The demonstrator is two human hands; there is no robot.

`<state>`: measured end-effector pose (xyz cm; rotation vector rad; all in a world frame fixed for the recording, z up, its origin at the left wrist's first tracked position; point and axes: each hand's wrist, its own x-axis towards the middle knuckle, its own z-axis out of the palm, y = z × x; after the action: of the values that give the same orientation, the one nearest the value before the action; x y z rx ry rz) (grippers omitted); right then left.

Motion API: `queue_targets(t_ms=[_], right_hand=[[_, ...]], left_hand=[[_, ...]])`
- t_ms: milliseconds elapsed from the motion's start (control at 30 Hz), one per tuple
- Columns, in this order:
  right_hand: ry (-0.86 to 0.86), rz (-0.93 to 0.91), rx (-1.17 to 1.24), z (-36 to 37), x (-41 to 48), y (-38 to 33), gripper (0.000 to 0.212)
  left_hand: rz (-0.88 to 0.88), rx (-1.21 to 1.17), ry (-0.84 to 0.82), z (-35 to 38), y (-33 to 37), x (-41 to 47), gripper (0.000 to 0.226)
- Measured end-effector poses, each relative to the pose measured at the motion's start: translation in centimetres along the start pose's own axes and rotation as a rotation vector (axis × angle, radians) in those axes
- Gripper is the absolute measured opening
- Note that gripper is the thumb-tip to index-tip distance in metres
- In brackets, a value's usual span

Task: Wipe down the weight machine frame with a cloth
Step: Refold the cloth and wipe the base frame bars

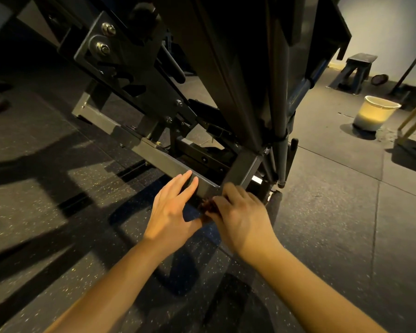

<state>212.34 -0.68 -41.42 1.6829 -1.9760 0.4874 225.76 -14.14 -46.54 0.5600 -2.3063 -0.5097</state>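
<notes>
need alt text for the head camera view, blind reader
Right hand presses a dark reddish cloth against the low steel bar of a weight machine while the open left hand rests on the bar. A pale bucket stands on the rubber floor beyond.
</notes>
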Motion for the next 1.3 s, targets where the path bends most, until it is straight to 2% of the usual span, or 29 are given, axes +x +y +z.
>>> queue_targets(t_ms=[67, 133, 200, 267, 367, 433, 500, 567, 633, 700, 833, 933, 967, 1067, 1167, 1233, 1300], right_hand=[[0.07, 0.063, -0.037, -0.9, 1.6, 1.7, 0.025], [0.221, 0.233, -0.029, -1.7, 3.3, 3.4, 0.024], [0.274, 0.325, -0.003, -1.4, 3.0, 3.4, 0.026], [0.211, 0.257, 0.04, -0.3, 0.9, 2.0, 0.03], [-0.025, 0.071, 0.173, 0.3, -3.2, 0.2, 0.033], [-0.188, 0.088, 0.271, 0.0, -5.4, -0.1, 0.034], [-0.181, 0.303, 0.419, -1.0, -6.7, 0.2, 0.024], [0.023, 0.564, 0.575, -1.7, -6.4, 1.2, 0.007], [0.184, 0.834, 0.71, -1.4, -4.7, 2.7, 0.009], [0.21, 0.979, 0.838, -0.2, -2.9, 2.9, 0.016], [0.024, 0.963, 1.057, 1.1, -4.5, -1.1, 0.026], [-0.22, 0.804, 1.089, -0.4, -7.2, -1.6, 0.024], [-0.217, 0.794, 1.092, -1.1, -7.6, -1.0, 0.022], [-0.004, 0.924, 1.093, -1.8, -6.0, 1.6, 0.014], [0.101, 0.992, 1.118, -1.9, -3.2, 2.2, 0.017], [-0.002, 0.959, 1.162, -1.9, -3.0, 1.1, 0.022], [-0.219, 0.868, 1.252, -2.6, -4.4, -0.2, 0.026]], left_hand=[[-0.023, 0.011, 0.0, -0.1, 0.4, 0.0, 0.088], [-0.072, 0.009, -0.017, -0.3, 0.8, 0.1, 0.089], [-0.089, -0.003, -0.019, -0.3, 1.0, 0.2, 0.087], [-0.095, -0.019, -0.025, -0.4, 0.8, 0.2, 0.084], [-0.076, -0.028, -0.024, -0.6, 0.3, 0.3, 0.081], [-0.101, -0.018, -0.046, -0.9, 0.5, 0.4, 0.079], [-0.138, -0.006, -0.076, -1.1, 1.0, 0.5, 0.079], [-0.152, 0.027, -0.092, -1.1, 1.5, 0.4, 0.079], [-0.181, 0.067, -0.124, -1.3, 2.0, 0.3, 0.079], [-0.217, 0.116, -0.16, -1.5, 2.8, 0.3, 0.078], [-0.301, 0.21, -0.223, -2.0, 4.5, 0.7, 0.075], [-0.375, 0.226, -0.255, -2.2, 5.8, 0.8, 0.075], [-0.402, 0.204, -0.256, -2.3, 6.3, 0.8, 0.075], [-0.442, 0.148, -0.272, -2.9, 8.4, 0.5, 0.071], [-0.403, 0.228, -0.284, -4.2, 9.8, 0.2, 0.068], [-0.412, 0.252, -0.262, -5.4, 10.5, -0.5, 0.064], [-0.472, 0.265, -0.237, -6.8, 11.1, -1.6, 0.057]])
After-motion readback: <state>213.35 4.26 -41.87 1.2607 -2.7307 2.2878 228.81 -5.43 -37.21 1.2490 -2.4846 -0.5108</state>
